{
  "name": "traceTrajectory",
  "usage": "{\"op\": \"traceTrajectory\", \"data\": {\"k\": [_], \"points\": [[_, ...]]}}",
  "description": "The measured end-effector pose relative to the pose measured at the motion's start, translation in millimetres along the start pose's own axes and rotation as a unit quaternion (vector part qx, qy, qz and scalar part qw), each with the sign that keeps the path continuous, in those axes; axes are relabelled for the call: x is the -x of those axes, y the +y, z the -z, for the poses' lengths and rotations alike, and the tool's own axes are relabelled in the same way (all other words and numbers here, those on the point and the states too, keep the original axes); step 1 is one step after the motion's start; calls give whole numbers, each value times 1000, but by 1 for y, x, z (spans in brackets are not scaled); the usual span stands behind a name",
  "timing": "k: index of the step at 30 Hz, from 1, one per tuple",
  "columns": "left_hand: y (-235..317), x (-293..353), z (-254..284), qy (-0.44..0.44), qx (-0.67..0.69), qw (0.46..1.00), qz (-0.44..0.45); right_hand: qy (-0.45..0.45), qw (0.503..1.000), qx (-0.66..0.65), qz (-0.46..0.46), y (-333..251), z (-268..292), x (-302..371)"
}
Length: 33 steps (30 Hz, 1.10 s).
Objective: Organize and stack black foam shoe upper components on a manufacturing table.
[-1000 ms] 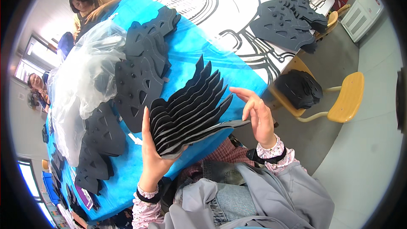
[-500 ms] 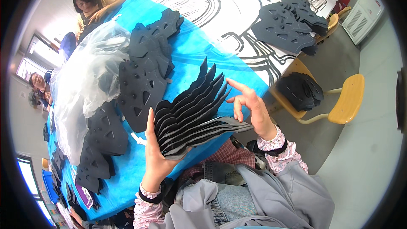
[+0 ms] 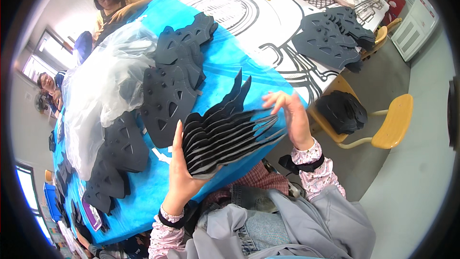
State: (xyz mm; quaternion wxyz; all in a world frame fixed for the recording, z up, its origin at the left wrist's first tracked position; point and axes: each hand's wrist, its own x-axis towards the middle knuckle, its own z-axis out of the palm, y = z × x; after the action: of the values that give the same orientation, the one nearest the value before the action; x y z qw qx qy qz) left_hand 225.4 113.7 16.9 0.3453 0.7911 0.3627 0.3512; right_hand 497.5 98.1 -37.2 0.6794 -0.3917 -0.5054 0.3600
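My left hand (image 3: pixel 184 180) grips the near left end of a stack of thin black cut-out sheets (image 3: pixel 218 141), its thumb upright along the side. The sheets have wavy edges and grey undersides, and they fan apart toward the right. At that loose end, my right hand (image 3: pixel 292 117) has bent fingers on the sheet tips; its thumb is mostly hidden. Two pointed tips stand up behind the others. Just left of the stack lie more black cut-out pieces (image 3: pixel 165 100) with triangular holes and small round studs, overlapping in a row on the blue table cover (image 3: pixel 230 62).
A crumpled clear plastic bag (image 3: pixel 110 76) covers the table's left part. Another black pile (image 3: pixel 330 38) rests at the far right corner. A wooden chair (image 3: pixel 395 120) beside the table carries folded black pieces (image 3: pixel 341 111). Two people sit at the far left; another person's hand shows lower left.
More sheets have tipped from the upright part of the stack down toward the right. My right hand has moved slightly right, its fingers now over the sheet tips. The view has shifted a little.
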Motion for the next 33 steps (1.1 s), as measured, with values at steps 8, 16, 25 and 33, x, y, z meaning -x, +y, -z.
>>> {"op": "traceTrajectory", "data": {"k": [8, 16, 25, 33], "points": [[-7, 1, 3, 0, 44, 999, -4, -153, 982, 90, -66, 6, 13, -38], [-2, -9, -12, 95, 390, 901, 164, -37, 969, -178, -170, 7, 5, 53], [13, -8, -68, 72, 409, 899, 136, 91, 971, -193, -108, -33, -57, 52], [8, -21, -56, 13, 378, 921, 99, 19, 978, -131, -163, -56, -45, -27]]}}
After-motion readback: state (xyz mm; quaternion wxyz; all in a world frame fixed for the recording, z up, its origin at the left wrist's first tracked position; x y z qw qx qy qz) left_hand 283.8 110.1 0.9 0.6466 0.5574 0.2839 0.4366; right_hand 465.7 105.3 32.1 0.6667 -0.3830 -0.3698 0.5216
